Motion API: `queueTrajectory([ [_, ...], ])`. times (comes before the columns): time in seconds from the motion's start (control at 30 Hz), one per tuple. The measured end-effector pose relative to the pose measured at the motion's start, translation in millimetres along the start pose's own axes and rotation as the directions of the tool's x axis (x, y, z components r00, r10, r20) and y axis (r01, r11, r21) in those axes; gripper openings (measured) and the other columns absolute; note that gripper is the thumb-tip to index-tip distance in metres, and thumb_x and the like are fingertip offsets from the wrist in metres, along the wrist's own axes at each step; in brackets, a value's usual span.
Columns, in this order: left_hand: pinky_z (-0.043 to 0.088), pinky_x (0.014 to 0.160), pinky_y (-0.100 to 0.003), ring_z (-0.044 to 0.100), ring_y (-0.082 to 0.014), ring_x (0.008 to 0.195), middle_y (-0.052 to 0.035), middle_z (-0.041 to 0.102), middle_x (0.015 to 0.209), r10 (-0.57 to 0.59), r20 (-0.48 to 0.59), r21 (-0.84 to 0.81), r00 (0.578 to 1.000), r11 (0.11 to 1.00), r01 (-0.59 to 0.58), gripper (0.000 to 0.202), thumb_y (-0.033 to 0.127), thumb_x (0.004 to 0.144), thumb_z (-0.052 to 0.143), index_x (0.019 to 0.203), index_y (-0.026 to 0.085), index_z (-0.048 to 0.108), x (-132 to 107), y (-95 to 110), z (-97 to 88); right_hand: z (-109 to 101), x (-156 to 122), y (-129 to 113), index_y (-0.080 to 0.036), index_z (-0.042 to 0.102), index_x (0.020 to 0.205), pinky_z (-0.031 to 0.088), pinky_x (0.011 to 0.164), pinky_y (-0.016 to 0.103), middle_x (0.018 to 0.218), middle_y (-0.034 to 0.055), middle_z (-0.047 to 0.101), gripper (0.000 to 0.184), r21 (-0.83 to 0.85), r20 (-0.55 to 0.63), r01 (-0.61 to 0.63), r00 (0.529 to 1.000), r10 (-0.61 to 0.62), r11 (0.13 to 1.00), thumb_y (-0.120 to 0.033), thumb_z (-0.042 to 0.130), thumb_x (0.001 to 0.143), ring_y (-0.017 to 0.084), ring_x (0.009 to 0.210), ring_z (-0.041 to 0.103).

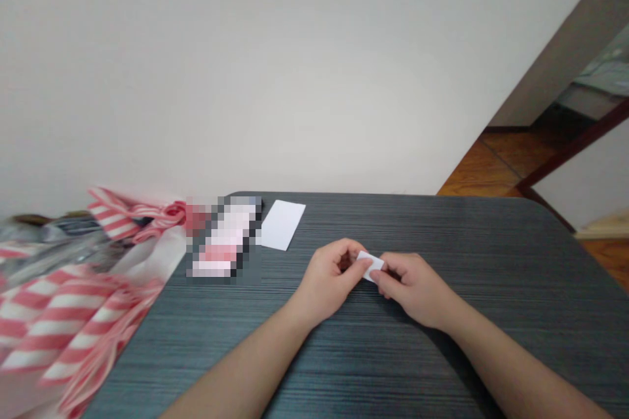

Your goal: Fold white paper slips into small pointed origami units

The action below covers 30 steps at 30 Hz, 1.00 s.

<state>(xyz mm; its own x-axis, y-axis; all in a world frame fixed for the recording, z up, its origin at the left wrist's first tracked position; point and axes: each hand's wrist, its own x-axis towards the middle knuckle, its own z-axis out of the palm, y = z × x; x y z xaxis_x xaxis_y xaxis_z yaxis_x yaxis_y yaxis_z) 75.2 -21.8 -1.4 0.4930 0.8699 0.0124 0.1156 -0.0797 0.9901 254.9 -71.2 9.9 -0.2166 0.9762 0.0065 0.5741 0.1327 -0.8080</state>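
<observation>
A small white piece of paper [371,263], looking folded, is pinched between both hands just above the dark table. My left hand [330,280] grips its left side, thumb on top and fingers curled behind. On the right side, my right hand [415,285] holds it the same way, its thumb at the lower edge. Part of the paper is hidden by the thumbs. Beyond my left hand, a flat white sheet of paper [282,225] lies on the table.
The dark wood-grain table [221,347] stands against a pale wall [304,78]. A blurred-out, phone-like object [223,236] lies at its far left. Red-and-white striped cloth [63,314] and plastic bags are heaped beside the left edge. Wooden floor [491,160] shows at the right.
</observation>
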Motion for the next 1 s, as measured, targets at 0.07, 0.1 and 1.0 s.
queueTrajectory([
  [0.07, 0.045, 0.06, -0.023, 0.057, -0.0132, 0.065, -0.0011, 0.063, 0.072, -0.005, -0.002, 0.012, 1.0, 1.0, 0.005, 0.018, 0.033, 0.085, 0.065, 0.082, 0.016, 0.064, -0.1, -0.7, 0.3, 0.4, 0.1, 0.5, -0.018, 0.058, 0.064, 0.036, 0.055, 0.024, 0.057, -0.0023, 0.058, 0.028, -0.002, -0.005, 0.004, 1.0, -0.004, 1.0, -0.023, 0.055, 0.091, 0.013, 0.055, 0.052],
  [0.1, 0.044, 0.059, -0.023, 0.056, -0.0129, 0.064, -0.0008, 0.062, 0.071, -0.005, -0.006, 0.018, 1.0, 1.0, 0.005, 0.018, 0.033, 0.085, 0.064, 0.08, 0.016, 0.063, -0.2, -0.7, 0.4, 0.6, 0.1, 0.6, -0.018, 0.058, 0.064, 0.036, 0.055, 0.024, 0.057, -0.0023, 0.058, 0.028, -0.006, -0.006, 0.004, 1.0, -0.004, 1.0, -0.023, 0.055, 0.091, 0.013, 0.055, 0.052],
  [1.0, 0.043, 0.061, -0.022, 0.058, -0.0135, 0.067, -0.0026, 0.067, 0.074, 0.048, 0.042, 0.107, 0.998, 0.993, -0.053, 0.018, 0.029, 0.088, 0.062, 0.081, 0.014, 0.069, -0.6, 5.8, -1.9, 0.2, -0.8, -1.6, -0.017, 0.058, 0.063, 0.036, 0.055, 0.023, 0.056, -0.0029, 0.057, 0.03, 0.011, 0.03, 0.009, 1.0, -0.009, 1.0, -0.024, 0.056, 0.092, 0.012, 0.054, 0.051],
])
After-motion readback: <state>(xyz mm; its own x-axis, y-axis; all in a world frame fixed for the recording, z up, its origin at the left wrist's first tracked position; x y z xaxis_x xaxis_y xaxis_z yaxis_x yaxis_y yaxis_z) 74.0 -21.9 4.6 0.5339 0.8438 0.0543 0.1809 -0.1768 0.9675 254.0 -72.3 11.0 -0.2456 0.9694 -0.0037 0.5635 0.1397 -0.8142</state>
